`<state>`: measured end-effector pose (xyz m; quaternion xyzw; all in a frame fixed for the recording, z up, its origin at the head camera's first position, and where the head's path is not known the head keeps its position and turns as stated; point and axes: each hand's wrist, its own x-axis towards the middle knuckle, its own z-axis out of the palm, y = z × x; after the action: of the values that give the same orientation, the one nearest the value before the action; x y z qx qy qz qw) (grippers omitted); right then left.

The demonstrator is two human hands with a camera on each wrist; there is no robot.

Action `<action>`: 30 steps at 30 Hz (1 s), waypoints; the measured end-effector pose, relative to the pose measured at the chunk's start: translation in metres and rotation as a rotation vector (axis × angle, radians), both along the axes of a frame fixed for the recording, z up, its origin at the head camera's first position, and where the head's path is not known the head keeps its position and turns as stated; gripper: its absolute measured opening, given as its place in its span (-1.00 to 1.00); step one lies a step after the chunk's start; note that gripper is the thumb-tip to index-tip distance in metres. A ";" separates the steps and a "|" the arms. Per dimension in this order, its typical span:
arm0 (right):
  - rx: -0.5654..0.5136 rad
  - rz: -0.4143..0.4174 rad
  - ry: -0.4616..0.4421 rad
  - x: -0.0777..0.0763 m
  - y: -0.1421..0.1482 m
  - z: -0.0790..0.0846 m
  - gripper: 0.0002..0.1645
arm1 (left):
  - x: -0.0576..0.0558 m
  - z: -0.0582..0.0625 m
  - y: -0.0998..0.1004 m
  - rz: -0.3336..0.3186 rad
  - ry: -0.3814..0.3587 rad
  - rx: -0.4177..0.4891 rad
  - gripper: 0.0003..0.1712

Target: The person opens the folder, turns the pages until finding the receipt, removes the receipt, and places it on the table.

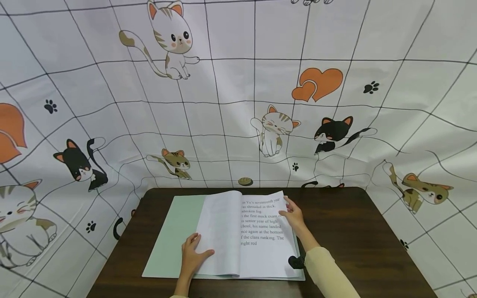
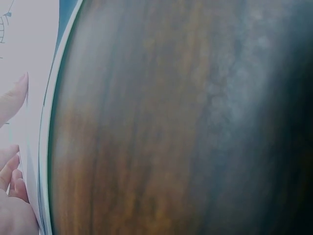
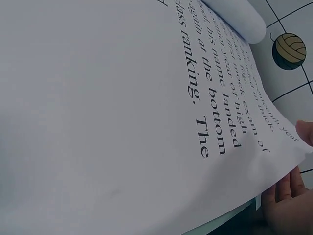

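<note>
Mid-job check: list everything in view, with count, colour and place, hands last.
Open book: one, pale green cover, on the table
Left page: one, white, curving up toward the middle
Right page: one, white with black print
Table: one, dark brown wood-grain, under the book
Backdrop: white with dark grid lines, around the table
Printed cats: at least seven, white, brown or black, across the backdrop
Printed hearts: orange, right of centre and left edge
Yarn ball print: one, tan, above the table's far edge
Sleeves: two, pale yellow, bottom edge
Left hand: one, resting on the left page
Right hand: one, pinching the right page's upper corner
</note>
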<state>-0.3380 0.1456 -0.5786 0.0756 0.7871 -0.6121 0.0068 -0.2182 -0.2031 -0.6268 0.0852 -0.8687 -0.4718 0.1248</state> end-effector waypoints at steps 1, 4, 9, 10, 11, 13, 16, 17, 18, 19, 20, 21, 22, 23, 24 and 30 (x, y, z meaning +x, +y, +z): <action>0.013 0.013 -0.005 0.000 0.001 0.000 -0.25 | 0.000 0.000 0.000 0.000 -0.002 -0.003 -0.02; 0.024 0.035 -0.033 0.002 0.001 -0.002 -0.27 | 0.001 -0.001 0.001 -0.001 -0.002 -0.005 -0.03; -0.002 0.051 -0.057 0.004 0.002 -0.004 -0.25 | 0.001 -0.001 0.000 -0.008 0.003 -0.011 -0.02; -0.008 0.053 -0.054 0.004 0.002 -0.004 -0.25 | 0.001 0.000 0.000 -0.009 0.004 -0.013 -0.02; -0.013 0.057 -0.048 0.004 0.002 -0.005 -0.25 | 0.001 0.000 0.000 -0.009 0.003 -0.014 -0.01; -0.020 0.065 -0.037 0.004 0.002 -0.005 -0.24 | 0.000 0.000 0.000 -0.010 0.004 -0.015 -0.01; -0.029 0.075 -0.025 0.006 0.002 -0.004 -0.22 | 0.000 0.000 0.000 -0.011 0.003 -0.014 -0.01; -0.035 0.078 -0.024 0.007 0.002 -0.004 -0.21 | 0.000 0.000 0.000 -0.011 0.003 -0.014 -0.01; -0.042 0.081 -0.025 0.007 0.002 -0.003 -0.21 | 0.000 0.001 0.000 -0.011 0.003 -0.013 -0.01; -0.050 0.084 -0.028 0.008 0.003 -0.003 -0.21 | 0.000 0.001 0.000 -0.011 0.003 -0.012 -0.01; -0.059 0.087 -0.030 0.008 0.003 -0.003 -0.21 | 0.000 0.001 0.000 -0.011 0.003 -0.012 -0.01; -0.072 0.088 -0.033 0.009 0.003 -0.003 -0.20 | 0.000 0.001 0.001 -0.011 0.001 -0.013 -0.01; -0.081 0.088 -0.039 0.009 0.002 -0.002 -0.20 | 0.001 0.001 0.000 -0.009 0.001 -0.010 -0.01; -0.095 0.088 -0.043 0.009 0.002 -0.002 -0.19 | 0.001 0.002 0.000 -0.009 0.003 -0.009 -0.02; -0.105 0.086 -0.049 0.009 0.002 -0.003 -0.19 | 0.002 0.002 0.000 -0.008 0.003 -0.008 -0.02; -0.158 0.070 -0.078 0.010 0.003 -0.004 -0.17 | 0.003 0.001 -0.002 -0.012 0.008 -0.013 -0.02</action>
<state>-0.3276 0.1484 -0.5826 0.0709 0.7377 -0.6682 0.0649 -0.2156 -0.2047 -0.6255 0.0772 -0.8717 -0.4673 0.1257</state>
